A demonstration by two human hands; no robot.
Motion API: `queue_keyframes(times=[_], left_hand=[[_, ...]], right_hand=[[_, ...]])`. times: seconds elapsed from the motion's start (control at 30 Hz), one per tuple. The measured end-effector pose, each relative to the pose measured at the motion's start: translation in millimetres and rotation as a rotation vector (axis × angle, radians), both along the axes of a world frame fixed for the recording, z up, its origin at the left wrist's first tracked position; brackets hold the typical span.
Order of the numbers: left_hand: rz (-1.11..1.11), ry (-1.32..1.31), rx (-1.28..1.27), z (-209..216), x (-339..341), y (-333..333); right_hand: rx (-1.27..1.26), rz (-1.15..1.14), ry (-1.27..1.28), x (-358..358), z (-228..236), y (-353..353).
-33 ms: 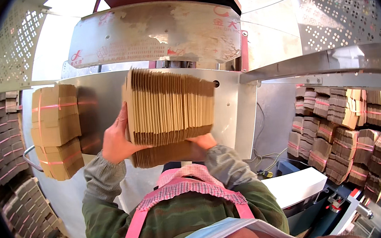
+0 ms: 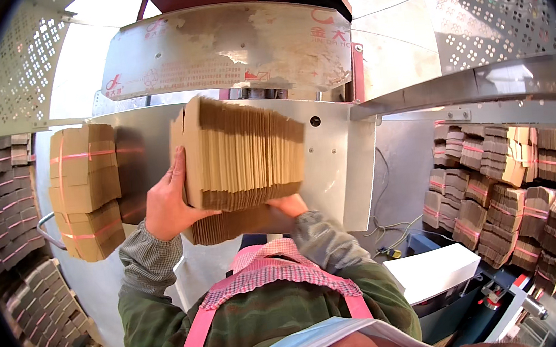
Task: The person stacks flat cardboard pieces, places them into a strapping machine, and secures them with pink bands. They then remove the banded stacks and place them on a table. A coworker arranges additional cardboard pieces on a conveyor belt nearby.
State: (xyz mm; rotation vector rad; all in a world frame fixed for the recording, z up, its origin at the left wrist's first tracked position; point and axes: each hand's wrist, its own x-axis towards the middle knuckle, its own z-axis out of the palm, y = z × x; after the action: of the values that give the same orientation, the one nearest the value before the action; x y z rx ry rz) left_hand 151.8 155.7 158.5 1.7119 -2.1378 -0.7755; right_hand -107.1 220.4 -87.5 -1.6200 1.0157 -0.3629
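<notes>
A thick stack of brown folded cardboard pieces stands on edge between my hands, over the metal worktable. My left hand presses against the stack's left side, fingers up along it and thumb under its near edge. At the lower right corner my right hand grips the stack; part of its fingers is hidden behind the cardboard. The stack's near lower part hangs close to my apron. To the left stand two bundles of cardboard tied with pink strap.
A metal machine guard spans the far side of the table. A metal rail runs across the right. Strapped cardboard piles stand at right, with more piles at left. A white box-shaped cover and cables lie lower right.
The stack has shifted a little left and its left pieces lean apart more. Both hands have moved slightly left with it, the right one more.
</notes>
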Motion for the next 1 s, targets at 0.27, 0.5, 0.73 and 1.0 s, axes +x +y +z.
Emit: queue_keyframes(times=[0.27,0.5,0.73,1.0], left_hand=[[-0.246,-0.542,-0.066,-2,-75,1],[-0.234,-0.555,-0.194,-3,-99,35],[-0.343,-0.679,-0.011,19,-82,10],[-0.477,-0.525,0.187,45,-168,-123]], right_hand=[[0.872,-0.315,-0.183,27,19,31],[0.236,-0.908,-0.395,-37,160,-20],[0.183,-0.727,-0.341,15,150,-80],[0.062,-0.660,-0.369,26,122,-77]])
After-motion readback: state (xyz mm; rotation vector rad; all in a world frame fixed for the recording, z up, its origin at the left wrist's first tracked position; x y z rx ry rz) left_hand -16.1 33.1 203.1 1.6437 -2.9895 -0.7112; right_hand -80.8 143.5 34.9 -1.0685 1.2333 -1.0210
